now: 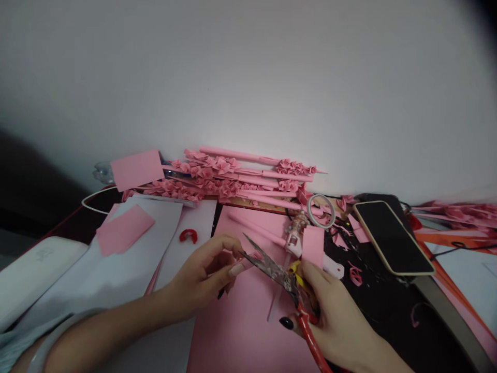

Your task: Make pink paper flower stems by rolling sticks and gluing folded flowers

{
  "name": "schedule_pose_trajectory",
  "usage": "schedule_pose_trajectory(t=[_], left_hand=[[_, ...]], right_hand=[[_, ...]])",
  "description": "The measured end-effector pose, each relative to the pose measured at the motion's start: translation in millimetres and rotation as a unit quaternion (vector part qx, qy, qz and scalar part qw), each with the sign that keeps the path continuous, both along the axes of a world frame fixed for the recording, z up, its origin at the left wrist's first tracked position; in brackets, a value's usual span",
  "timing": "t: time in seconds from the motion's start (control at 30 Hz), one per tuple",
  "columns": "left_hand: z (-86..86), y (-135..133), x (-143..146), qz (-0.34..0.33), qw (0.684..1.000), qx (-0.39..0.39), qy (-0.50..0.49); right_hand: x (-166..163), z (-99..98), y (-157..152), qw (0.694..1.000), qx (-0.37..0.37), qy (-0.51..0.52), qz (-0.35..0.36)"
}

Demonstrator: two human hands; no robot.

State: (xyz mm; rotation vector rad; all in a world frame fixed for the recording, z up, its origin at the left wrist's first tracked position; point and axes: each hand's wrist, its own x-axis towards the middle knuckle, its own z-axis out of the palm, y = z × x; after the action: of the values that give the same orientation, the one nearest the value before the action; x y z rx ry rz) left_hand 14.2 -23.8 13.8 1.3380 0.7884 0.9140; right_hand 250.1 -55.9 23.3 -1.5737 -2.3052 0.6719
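My right hand [339, 311] grips a pair of scissors [277, 273] with red and yellow handles. Their blades are stained and slightly apart, pointing left. Between the thumb and fingers of my left hand [212, 272] is a small piece of pink paper [255, 255], right at the blades. Whether the blades touch it I cannot tell. Below both hands lies a large pink sheet [225, 331]. Just beyond the scissors, a white-and-pink glue gun [294, 243] rests beside a pink paper slip [312, 244].
Pink paper flower stems [252, 181] are piled along the wall. To the right lie a tape roll [321, 211], a phone [394, 235] and paper scraps. On the left are white sheets [116, 280], pink paper squares [126, 228] and a red curved piece [188, 235].
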Motion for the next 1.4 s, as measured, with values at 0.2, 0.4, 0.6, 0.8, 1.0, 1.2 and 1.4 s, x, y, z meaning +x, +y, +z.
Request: schedule_pose_trajectory(t=[0.2, 0.4, 0.6, 0.8, 1.0, 1.2, 1.4], left_hand=[[-1.4, 0.0, -0.8, -0.009, 1.0, 0.025, 0.013], [-2.5, 1.4, 0.3, -0.006, 1.0, 0.013, 0.012], [-4.3, 2.5, 1.6, -0.004, 1.0, -0.002, 0.026], [-4.2, 1.2, 0.9, -0.002, 0.999, -0.014, 0.042], [-3.3, 1.3, 0.8, 0.005, 0.998, -0.015, 0.056], [-2.6, 2.9, 1.7, 0.0, 0.998, -0.016, 0.066], [-4.7, 4.0, -0.6, -0.006, 0.998, -0.007, 0.068]], right_hand=[[-1.0, 1.8, -0.5, 1.0, -0.017, 0.016, 0.0], [0.0, -0.5, -1.1, 1.0, 0.006, 0.021, 0.009], [-0.3, -3.8, -1.1, 1.0, 0.019, 0.019, 0.012], [-0.1, -5.9, -3.3, 1.0, 0.014, 0.005, 0.005], [-0.5, -4.7, -5.1, 1.0, 0.01, -0.02, -0.002], [-2.3, -2.4, -4.6, 0.999, 0.022, -0.045, -0.002], [0.4, -7.6, -2.8, 0.998, 0.055, -0.035, 0.001]])
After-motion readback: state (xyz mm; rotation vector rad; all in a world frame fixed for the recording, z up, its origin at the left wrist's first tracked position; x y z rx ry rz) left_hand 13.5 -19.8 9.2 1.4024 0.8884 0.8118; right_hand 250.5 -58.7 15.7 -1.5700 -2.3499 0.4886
